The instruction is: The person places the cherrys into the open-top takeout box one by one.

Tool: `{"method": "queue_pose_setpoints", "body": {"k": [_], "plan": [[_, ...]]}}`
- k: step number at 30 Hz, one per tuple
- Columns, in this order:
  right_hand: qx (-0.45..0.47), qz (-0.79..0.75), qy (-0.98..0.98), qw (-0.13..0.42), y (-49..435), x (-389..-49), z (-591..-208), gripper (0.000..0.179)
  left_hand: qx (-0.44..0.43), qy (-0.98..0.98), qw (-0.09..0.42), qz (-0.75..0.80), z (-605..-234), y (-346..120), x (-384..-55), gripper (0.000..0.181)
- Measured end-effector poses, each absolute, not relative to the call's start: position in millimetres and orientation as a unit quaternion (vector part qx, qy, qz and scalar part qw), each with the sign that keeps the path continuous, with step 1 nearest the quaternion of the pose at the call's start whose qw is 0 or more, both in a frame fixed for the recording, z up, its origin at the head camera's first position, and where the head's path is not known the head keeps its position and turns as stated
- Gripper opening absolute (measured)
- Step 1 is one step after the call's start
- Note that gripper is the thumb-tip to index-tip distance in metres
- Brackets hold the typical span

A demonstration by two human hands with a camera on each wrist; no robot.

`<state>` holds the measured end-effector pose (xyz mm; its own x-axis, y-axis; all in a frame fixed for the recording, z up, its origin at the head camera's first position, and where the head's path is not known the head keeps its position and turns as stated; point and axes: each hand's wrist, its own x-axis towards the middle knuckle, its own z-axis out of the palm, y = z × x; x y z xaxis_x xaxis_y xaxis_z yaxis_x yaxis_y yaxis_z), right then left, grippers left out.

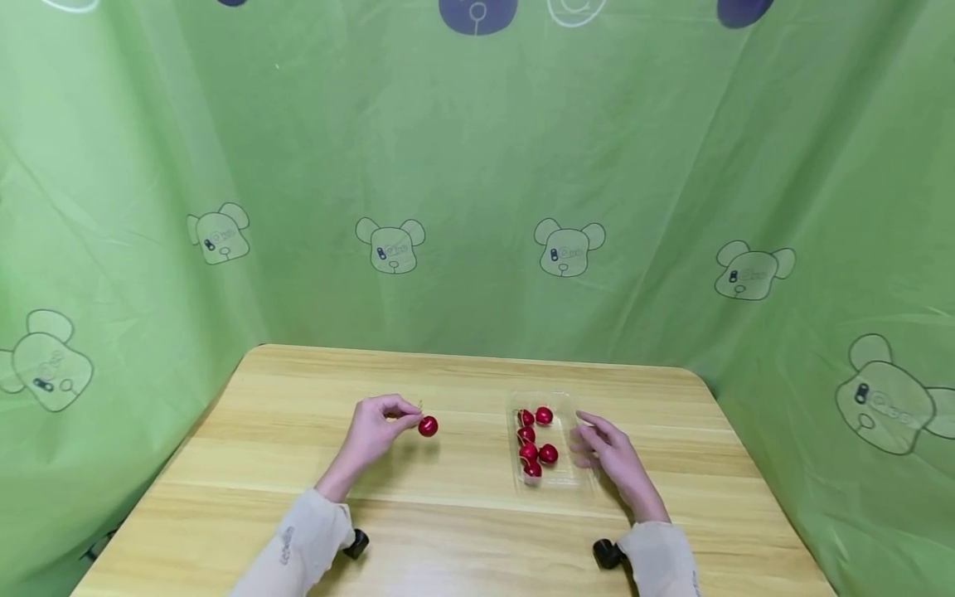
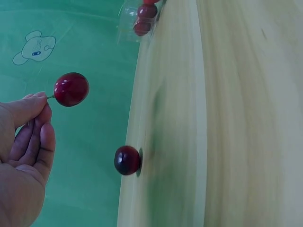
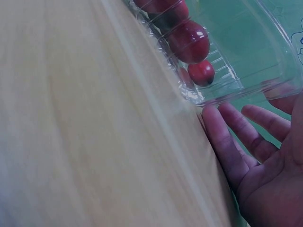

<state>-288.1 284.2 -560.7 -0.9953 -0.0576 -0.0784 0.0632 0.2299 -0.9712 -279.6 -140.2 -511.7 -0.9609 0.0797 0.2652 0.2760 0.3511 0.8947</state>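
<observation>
My left hand (image 1: 375, 429) pinches a red cherry (image 1: 428, 426) by its thin stem, between thumb and fingertip, above the table. In the left wrist view this cherry (image 2: 71, 89) hangs in the air beyond the thumb. Another dark red cherry (image 2: 127, 160) rests on the table there; the head view does not show it. A clear plastic box (image 1: 570, 473) holds several red cherries (image 1: 548, 453), mostly along its left side. At the box's right side is my right hand (image 1: 613, 456), fingers spread and loosely bent, fingertips (image 3: 210, 116) right at the wall.
The box stands on a light wooden table (image 1: 448, 531) with rounded far corners. Behind it and at both sides hangs a green curtain (image 1: 477, 315) printed with bear heads. A black wrist device (image 1: 356, 544) shows at each sleeve.
</observation>
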Motion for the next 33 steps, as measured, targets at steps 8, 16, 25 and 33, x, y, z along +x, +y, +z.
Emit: {"method": "queue_pose_setpoints", "body": {"k": [8,16,25,33], "plan": [[-0.002,-0.624,0.780,0.050,283.9,-287.5,-560.4,0.051,-0.129,-0.809,0.091,-0.566,-511.7,-119.8,-286.2,0.007],[-0.004,-0.626,0.779,0.048,283.0,-286.5,-559.4,0.051,-0.147,-0.803,0.090,-0.570,-511.1,-94.0,-292.5,0.006],[-0.011,-0.620,0.783,0.046,284.9,-287.9,-561.8,0.052,-0.170,-0.801,0.089,-0.567,-510.6,-63.0,-299.2,0.007],[0.000,-0.625,0.779,0.050,284.3,-287.4,-560.6,0.049,-0.186,-0.790,0.083,-0.578,-509.8,-36.0,-301.8,0.005]]}}
